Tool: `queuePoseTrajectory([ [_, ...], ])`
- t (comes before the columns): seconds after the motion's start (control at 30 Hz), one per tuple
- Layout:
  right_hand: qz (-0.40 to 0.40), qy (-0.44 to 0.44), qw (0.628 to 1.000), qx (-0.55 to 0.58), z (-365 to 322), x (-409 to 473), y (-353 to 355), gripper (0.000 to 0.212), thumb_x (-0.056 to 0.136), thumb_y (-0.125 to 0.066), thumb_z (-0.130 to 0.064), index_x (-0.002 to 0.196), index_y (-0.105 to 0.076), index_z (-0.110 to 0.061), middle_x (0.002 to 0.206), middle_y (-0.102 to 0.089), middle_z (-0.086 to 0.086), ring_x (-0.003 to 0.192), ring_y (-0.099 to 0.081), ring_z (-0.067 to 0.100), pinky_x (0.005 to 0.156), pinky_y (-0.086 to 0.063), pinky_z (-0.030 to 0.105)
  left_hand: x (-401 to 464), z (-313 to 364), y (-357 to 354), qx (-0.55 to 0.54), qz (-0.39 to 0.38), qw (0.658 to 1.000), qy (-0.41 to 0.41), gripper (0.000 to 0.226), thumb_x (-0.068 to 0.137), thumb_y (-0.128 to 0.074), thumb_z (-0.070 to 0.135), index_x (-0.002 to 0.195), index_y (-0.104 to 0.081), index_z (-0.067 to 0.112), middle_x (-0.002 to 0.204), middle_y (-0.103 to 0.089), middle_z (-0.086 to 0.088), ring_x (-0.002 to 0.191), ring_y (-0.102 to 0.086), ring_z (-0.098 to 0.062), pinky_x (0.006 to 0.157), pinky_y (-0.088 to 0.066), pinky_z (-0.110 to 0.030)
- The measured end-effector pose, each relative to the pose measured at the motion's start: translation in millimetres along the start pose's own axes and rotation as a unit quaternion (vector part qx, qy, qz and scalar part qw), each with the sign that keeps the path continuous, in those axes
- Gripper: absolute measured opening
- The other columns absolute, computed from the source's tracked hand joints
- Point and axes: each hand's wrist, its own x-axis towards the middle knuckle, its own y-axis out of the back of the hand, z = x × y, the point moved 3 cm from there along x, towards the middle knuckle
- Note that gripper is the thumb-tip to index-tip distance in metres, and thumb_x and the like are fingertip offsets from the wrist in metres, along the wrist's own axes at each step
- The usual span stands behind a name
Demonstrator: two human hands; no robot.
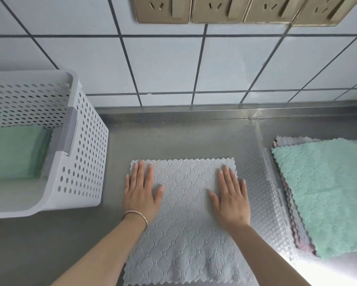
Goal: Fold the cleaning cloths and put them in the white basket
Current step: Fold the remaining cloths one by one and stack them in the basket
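Note:
A grey cleaning cloth (183, 228) with a diamond pattern lies spread flat on the steel counter in front of me. My left hand (141, 191) presses flat on its far left part, fingers straight. On the cloth's far right part my right hand (231, 198) lies flat in the same way. The white perforated basket (86, 153) stands at the left, with a folded green cloth (12, 151) in its bottom. A stack of unfolded cloths (326, 195), green on top, lies at the right.
The steel counter (183, 137) runs back to a tiled wall (173, 65) with a row of wall sockets (241, 9) up high. A textured clear mat (264, 203) lies under the stack and the right side of the grey cloth.

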Motion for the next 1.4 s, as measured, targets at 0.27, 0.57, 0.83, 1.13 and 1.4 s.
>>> queuePoseTrajectory([
  [0.27, 0.002, -0.009, 1.000, -0.003, 4, -1, -1, 0.067, 0.095, -0.010, -0.055, 0.148, -0.017, -0.013, 0.156, -0.013, 0.000, 0.144, -0.006, 0.013, 0.115, 0.000, 0.040, 3, 2, 4, 0.008, -0.005, 1.000, 0.003, 0.073, 0.086, -0.016, 0.055, 0.148, -0.019, 0.017, 0.156, -0.013, -0.006, 0.144, -0.004, -0.020, 0.112, 0.012, -0.039],
  [0.57, 0.080, 0.083, 0.993, -0.010, -24, -48, 10, 0.064, 0.082, -0.032, -0.036, 0.138, -0.036, -0.006, 0.144, -0.040, 0.009, 0.144, 0.008, 0.018, 0.113, -0.009, 0.042, -66, 27, 2, -0.006, 0.018, 0.990, -0.143, 0.058, 0.095, -0.013, 0.046, 0.145, -0.022, 0.017, 0.156, -0.006, -0.001, 0.145, -0.004, -0.022, 0.112, -0.009, -0.051],
  [0.83, 0.051, 0.126, 0.988, 0.074, -52, -146, -20, 0.064, 0.093, -0.029, -0.036, 0.149, -0.006, -0.017, 0.157, -0.004, -0.001, 0.144, -0.004, 0.016, 0.112, -0.010, 0.036, -165, 43, -27, -0.003, 0.025, 0.976, -0.218, 0.063, 0.094, -0.022, 0.043, 0.149, -0.005, 0.018, 0.156, -0.011, -0.001, 0.140, -0.019, -0.025, 0.111, -0.009, -0.051],
  [1.13, 0.020, 0.005, 0.997, 0.069, 21, -178, -13, 0.062, 0.097, -0.011, -0.052, 0.150, -0.004, -0.023, 0.157, 0.001, -0.009, 0.144, 0.001, 0.010, 0.114, -0.002, 0.031, -178, -12, -15, 0.002, -0.058, 0.987, -0.151, 0.067, 0.094, -0.009, 0.054, 0.149, -0.008, 0.016, 0.154, -0.016, -0.007, 0.140, -0.019, -0.026, 0.110, -0.012, -0.038],
  [1.4, 0.105, 0.088, 0.991, 0.002, 51, -176, -12, 0.059, 0.094, -0.024, -0.050, 0.128, -0.053, -0.011, 0.138, -0.049, 0.003, 0.137, -0.026, 0.018, 0.114, -0.007, 0.035, -179, -34, 4, 0.000, -0.038, 0.989, -0.144, 0.061, 0.091, -0.013, 0.059, 0.126, -0.041, 0.017, 0.137, -0.047, -0.004, 0.136, -0.024, -0.019, 0.107, -0.022, -0.037],
])
